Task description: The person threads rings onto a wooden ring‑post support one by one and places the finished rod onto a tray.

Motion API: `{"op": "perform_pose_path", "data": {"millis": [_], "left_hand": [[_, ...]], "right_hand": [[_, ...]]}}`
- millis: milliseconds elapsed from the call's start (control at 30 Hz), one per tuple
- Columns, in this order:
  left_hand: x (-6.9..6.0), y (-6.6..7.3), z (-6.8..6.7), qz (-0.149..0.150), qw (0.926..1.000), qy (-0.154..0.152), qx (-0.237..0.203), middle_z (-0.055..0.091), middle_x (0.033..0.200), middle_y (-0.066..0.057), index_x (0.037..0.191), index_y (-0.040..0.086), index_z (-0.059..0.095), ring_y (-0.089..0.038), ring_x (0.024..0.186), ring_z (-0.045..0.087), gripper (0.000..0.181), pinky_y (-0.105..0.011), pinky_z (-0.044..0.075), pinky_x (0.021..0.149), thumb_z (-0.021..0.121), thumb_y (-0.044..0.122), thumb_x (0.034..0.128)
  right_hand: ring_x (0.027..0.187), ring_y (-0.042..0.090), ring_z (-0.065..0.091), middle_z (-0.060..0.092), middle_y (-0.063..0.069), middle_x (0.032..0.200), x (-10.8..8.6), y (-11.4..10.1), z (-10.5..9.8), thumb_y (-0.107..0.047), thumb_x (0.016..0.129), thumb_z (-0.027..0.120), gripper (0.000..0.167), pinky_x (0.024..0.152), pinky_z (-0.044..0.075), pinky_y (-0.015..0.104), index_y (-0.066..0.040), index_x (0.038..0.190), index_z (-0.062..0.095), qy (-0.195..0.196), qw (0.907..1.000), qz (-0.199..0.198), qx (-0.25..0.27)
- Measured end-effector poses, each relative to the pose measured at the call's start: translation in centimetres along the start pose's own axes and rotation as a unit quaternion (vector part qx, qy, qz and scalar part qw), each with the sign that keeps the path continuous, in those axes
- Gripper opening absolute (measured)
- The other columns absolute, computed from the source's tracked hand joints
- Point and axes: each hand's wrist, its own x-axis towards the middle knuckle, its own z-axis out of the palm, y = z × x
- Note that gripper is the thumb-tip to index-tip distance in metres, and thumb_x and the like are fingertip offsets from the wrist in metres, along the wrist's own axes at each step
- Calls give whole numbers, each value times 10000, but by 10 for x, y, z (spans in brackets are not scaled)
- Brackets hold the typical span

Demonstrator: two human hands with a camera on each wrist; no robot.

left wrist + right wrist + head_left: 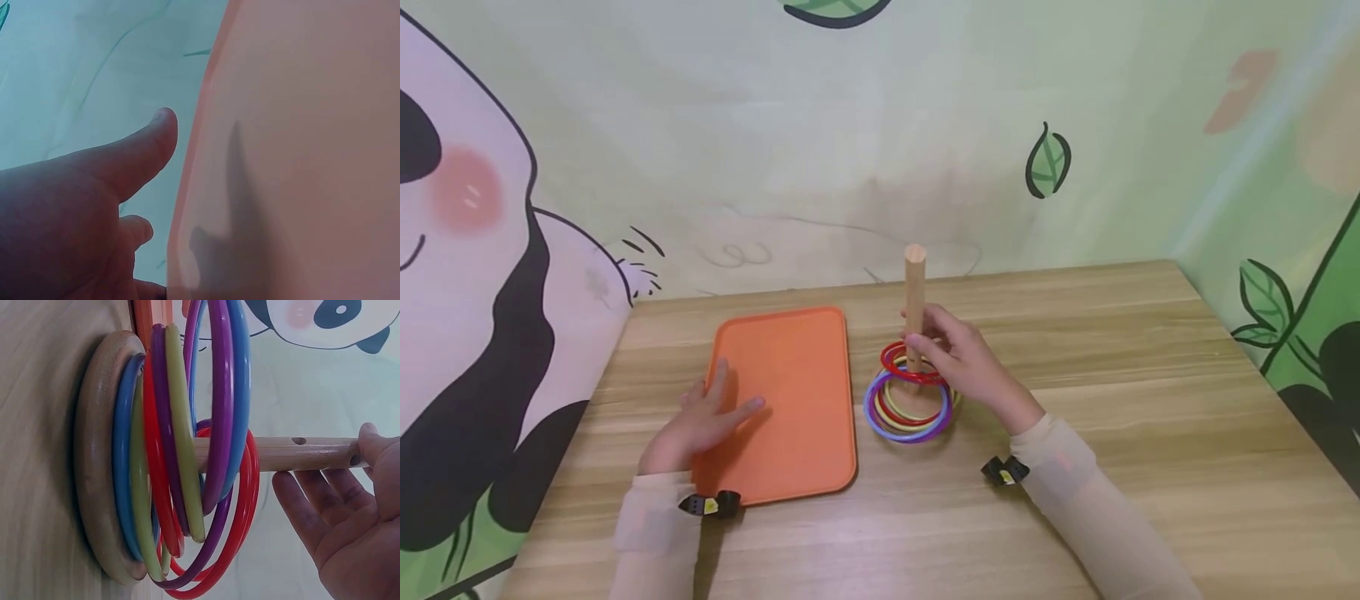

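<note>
A round wooden peg [915, 287] stands upright near the middle of the table. My right hand [966, 354] holds it partway up, thumb in front and fingers behind. Several thin plastic rings [235, 394] in blue, purple, red and yellow-green are stacked around the peg, some tilted, above its round wooden base [95, 475]. My left hand [700, 423] is over the left side of an orange tray [797, 400], fingers spread and holding nothing. In the left wrist view its thumb [147, 147] is straight, and a hand shadow falls on the tray.
The wood-grain table [1075, 500] backs onto a wall [925, 125] printed with leaves and a panda [467, 333]. A narrow strip of table separates the tray's right edge from the rings. A black wrist camera [1006, 472] sits by each sleeve.
</note>
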Motion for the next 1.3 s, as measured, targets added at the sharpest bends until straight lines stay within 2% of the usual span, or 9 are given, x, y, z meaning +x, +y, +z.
{"op": "perform_pose_path", "data": {"millis": [167,433,633,733,933,1300], "left_hand": [[1,-4,1,44,10000,73,49,-68,1646,-454,1681,147,-141,-717,1469,-71,1210,-880,149,1083,494,844,922],[-6,5,-4,4,9999,-49,90,-83,1639,-460,1679,124,-139,-720,1466,-76,1158,-874,152,1091,486,790,966],[-6,4,-5,-67,9999,-43,62,-75,1651,-444,1684,151,-131,-719,1469,-70,1172,-874,159,1091,488,817,944],[-7,5,-5,-64,9998,-134,134,-92,1634,-464,1672,136,-160,-740,1449,-79,1153,-883,171,1074,468,798,967],[-7,6,-5,-147,9996,-123,209,-82,1639,-459,1672,123,-153,-733,1457,-56,1124,-878,206,1070,487,751,993],[-8,7,-4,-89,9998,-89,147,-55,1641,-461,1680,112,-123,-735,1457,-50,1151,-872,175,1088,482,787,970]], "right_hand": [[952,300,745,760,183,1080,1,-1,1,-25,1046,634,285,847,629,416,23,1325,611,-8,10000,34,-38],[965,296,744,757,180,1091,3,-1,2,-43,1051,635,293,862,627,418,13,1337,609,-38,10000,70,-34],[951,292,746,760,180,1083,3,0,2,-28,1046,637,292,847,628,405,22,1332,612,-44,10000,37,-59],[961,302,748,759,186,1087,3,-1,2,-25,1048,631,293,850,630,404,26,1336,610,-33,10000,50,-59],[968,309,748,757,190,1091,4,-1,2,-27,1049,631,286,849,634,415,26,1330,611,-50,10000,56,-29],[981,316,747,753,197,1097,1,2,3,-13,1049,625,297,848,633,393,35,1341,604,-20,10000,44,21]]}}
